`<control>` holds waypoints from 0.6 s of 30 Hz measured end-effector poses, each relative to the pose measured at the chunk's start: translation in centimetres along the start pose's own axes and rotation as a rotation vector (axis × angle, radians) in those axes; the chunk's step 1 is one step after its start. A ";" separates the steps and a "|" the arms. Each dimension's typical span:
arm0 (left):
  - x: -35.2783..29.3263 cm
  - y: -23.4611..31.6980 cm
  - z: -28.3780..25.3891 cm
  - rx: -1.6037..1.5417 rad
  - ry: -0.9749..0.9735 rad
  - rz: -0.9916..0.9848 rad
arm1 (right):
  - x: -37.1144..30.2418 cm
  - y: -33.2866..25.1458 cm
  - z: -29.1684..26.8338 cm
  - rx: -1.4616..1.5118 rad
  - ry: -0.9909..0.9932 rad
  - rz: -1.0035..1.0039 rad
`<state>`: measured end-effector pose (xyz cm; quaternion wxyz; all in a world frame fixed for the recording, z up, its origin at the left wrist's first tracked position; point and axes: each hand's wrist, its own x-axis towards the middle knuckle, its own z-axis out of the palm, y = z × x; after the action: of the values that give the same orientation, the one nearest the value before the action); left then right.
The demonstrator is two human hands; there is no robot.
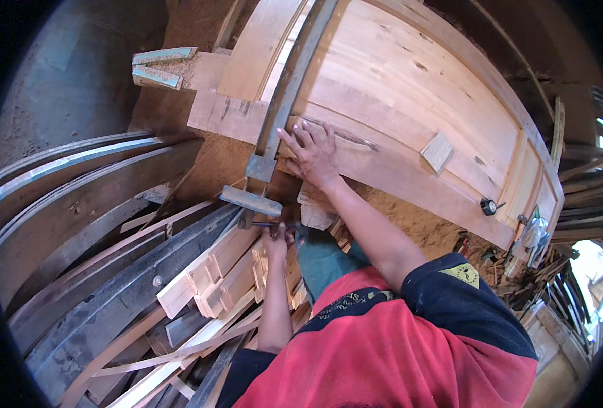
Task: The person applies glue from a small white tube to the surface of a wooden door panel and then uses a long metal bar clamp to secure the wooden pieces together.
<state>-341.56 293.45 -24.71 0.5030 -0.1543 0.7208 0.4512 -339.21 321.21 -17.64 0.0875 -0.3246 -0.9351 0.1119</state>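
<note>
A long metal bar clamp (294, 78) lies across a wooden panel door (376, 75). Its sliding block (260, 167) and end head (250, 201) stick out past the door's near edge. Below that head, my left hand (278, 239) is closed around the dark clamp handle (263, 224); part of the grip is hidden. My right hand (313, 151) rests on the door's near rail beside the clamp bar, fingers spread and holding nothing. A small wood block (437, 152) lies on the door to the right of this hand.
A tape measure (490, 206) and a hammer (517, 228) lie at the door's right end. Wooden offcuts and notched boards (203, 282) are piled at lower left, next to long curved planks (63, 183). Sawdust covers the ground (410, 221).
</note>
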 end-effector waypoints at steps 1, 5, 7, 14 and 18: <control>1.3 0.1 0.3 -0.002 -0.009 0.000 | 0.0 0.0 0.0 0.004 0.000 -0.001; 8.5 0.4 -2.9 -0.399 -0.024 0.039 | 0.2 -0.4 -0.4 -0.003 -0.001 -0.015; 12.2 0.7 -7.6 -0.487 -0.216 0.127 | 0.8 -1.2 -0.5 -0.005 0.012 -0.048; 6.6 11.5 -11.8 -0.847 -0.109 0.349 | -0.1 0.3 -0.3 -0.006 0.022 -0.012; -2.0 11.6 -10.2 -0.757 -0.196 0.659 | 0.0 0.1 -0.5 -0.010 0.015 -0.008</control>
<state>-354.48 291.12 -16.31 0.3080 -0.0472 0.4667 0.8277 -339.00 321.38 -17.16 0.0933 -0.3223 -0.9362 0.1045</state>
